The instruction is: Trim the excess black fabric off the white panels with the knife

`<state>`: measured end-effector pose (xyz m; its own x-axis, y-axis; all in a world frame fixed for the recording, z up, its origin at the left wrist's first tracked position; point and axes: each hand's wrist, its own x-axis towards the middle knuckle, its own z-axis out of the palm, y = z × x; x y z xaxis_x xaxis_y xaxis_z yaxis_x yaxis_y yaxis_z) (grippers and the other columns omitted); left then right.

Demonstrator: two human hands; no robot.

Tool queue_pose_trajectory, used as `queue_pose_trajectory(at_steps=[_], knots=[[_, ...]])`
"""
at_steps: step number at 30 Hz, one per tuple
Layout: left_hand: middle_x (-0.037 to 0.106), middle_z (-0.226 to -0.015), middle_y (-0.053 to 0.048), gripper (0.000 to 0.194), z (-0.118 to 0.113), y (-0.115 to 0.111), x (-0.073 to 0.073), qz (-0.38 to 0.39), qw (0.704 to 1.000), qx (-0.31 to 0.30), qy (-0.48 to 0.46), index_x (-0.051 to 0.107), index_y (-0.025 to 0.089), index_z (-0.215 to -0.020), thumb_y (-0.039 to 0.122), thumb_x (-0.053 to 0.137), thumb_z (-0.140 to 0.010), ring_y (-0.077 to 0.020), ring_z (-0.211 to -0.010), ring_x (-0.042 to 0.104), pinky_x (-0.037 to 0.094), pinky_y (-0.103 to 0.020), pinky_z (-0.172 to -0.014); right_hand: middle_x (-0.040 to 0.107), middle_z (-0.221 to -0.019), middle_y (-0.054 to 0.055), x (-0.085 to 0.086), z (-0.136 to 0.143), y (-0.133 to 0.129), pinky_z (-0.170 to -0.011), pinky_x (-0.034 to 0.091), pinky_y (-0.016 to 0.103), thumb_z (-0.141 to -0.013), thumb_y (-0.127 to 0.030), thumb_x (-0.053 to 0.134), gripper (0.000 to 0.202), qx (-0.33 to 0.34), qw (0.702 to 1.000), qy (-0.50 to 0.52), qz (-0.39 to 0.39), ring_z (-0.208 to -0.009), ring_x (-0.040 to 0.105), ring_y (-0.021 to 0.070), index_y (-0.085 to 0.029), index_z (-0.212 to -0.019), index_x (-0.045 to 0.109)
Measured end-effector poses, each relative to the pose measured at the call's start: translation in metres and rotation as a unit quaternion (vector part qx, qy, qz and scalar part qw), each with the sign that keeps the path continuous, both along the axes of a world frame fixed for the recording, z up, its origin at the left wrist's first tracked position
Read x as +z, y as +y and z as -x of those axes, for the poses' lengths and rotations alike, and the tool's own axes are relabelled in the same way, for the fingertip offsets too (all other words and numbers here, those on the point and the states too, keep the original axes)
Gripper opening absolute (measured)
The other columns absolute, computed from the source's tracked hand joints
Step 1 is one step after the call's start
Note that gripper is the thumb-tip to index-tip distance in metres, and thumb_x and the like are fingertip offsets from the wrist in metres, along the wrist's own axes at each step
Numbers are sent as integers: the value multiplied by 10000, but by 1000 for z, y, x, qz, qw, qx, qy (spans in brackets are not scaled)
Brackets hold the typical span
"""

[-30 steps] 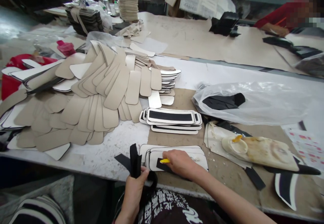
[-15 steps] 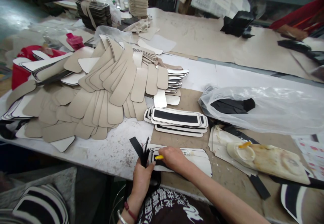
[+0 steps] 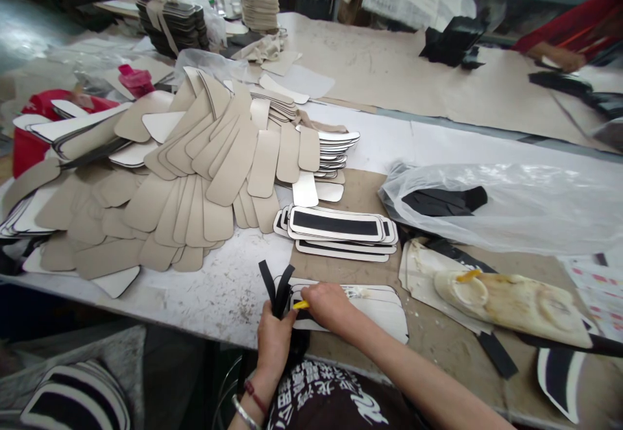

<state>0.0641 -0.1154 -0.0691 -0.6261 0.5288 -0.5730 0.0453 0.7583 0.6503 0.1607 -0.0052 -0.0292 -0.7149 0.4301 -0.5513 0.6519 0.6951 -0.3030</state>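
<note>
My left hand [image 3: 274, 336] is closed around a few black strips [image 3: 281, 290], which stick up and fan out above the fingers. My right hand [image 3: 329, 303] grips a slim yellow stick-like tool [image 3: 300, 305]; its yellow end points toward my left thumb, and its other end cannot be made out. Under the right hand lies a stack of white rounded panels [image 3: 387, 310], the top one with a wet-looking whitish smear. Just behind it sits a pile of white panels with black strips on their faces [image 3: 337, 224].
Loose beige panels [image 3: 195, 213] spread over the table's left side. At right are a plastic bag [image 3: 530, 203] of black pieces, a crusted glue container [image 3: 460, 290] and a black-striped panel [image 3: 559, 378]. Another person's hand [image 3: 564, 60] works across the table.
The black strips in my left hand have turned more upright and spread into a V. My right hand has shifted only slightly, still holding the yellow tool. The whole view has tilted a little.
</note>
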Motion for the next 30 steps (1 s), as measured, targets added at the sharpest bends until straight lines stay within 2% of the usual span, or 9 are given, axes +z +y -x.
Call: queue_pose_trajectory(at_steps=[4, 7, 12, 17, 20, 24, 30], knots=[[624, -758, -75, 278, 1, 1, -3, 5, 1000, -14, 11, 507, 174, -854, 347, 582, -650, -248, -751, 592, 428, -346, -691, 680, -861, 96, 5, 1, -1, -656, 454, 291, -791, -297, 528, 179, -15, 1000, -13, -6, -816, 629, 237, -178, -884, 623], [623, -745, -75, 308, 1, 3, -2, 2, 1000, -11, 15, 516, 169, -855, 366, 602, -634, -251, -744, 592, 427, -341, -678, 681, -834, 111, 13, -10, -3, -653, 447, 292, -759, -323, 571, 199, -34, 999, -28, -15, -806, 628, 249, -163, -863, 630], [614, -739, -67, 348, 3, 4, -5, -9, 999, -33, 6, 532, 165, -843, 429, 602, -627, -249, -732, 588, 423, -345, -679, 666, -850, 102, 33, -64, -6, -682, 413, 293, -758, -312, 560, 169, -96, 992, -70, -35, -838, 601, 240, -174, -826, 629], [611, -742, -70, 373, 8, 5, -10, 7, 999, -50, 8, 521, 165, -838, 448, 611, -612, -251, -727, 585, 425, -355, -678, 625, -884, 64, 48, -125, -9, -682, 372, 271, -805, -323, 474, 167, -232, 970, -69, -22, -837, 566, 199, -198, -800, 584], [607, -699, -50, 361, 9, 7, -9, 3, 998, -60, 9, 522, 173, -801, 448, 632, -595, -246, -699, 585, 427, -347, -660, 601, -868, 57, 44, -144, -16, -702, 356, 262, -828, -326, 422, 192, -315, 947, -44, -31, -820, 549, 176, -194, -792, 557], [588, -631, -24, 363, 9, 11, -6, 29, 995, -84, 33, 520, 180, -756, 478, 637, -584, -241, -630, 574, 419, -344, -611, 588, -868, 49, 29, -153, -26, -723, 352, 257, -835, -318, 417, 181, -407, 911, -13, -61, -836, 534, 170, -187, -815, 540], [597, -675, -48, 420, 10, 11, -8, 61, 989, -126, 55, 520, 186, -756, 563, 601, -589, -253, -671, 573, 421, -359, -628, 573, -869, 43, 13, -157, -36, -720, 371, 274, -828, -395, 467, 204, -490, 860, -12, -141, -853, 529, 195, -198, -813, 520]])
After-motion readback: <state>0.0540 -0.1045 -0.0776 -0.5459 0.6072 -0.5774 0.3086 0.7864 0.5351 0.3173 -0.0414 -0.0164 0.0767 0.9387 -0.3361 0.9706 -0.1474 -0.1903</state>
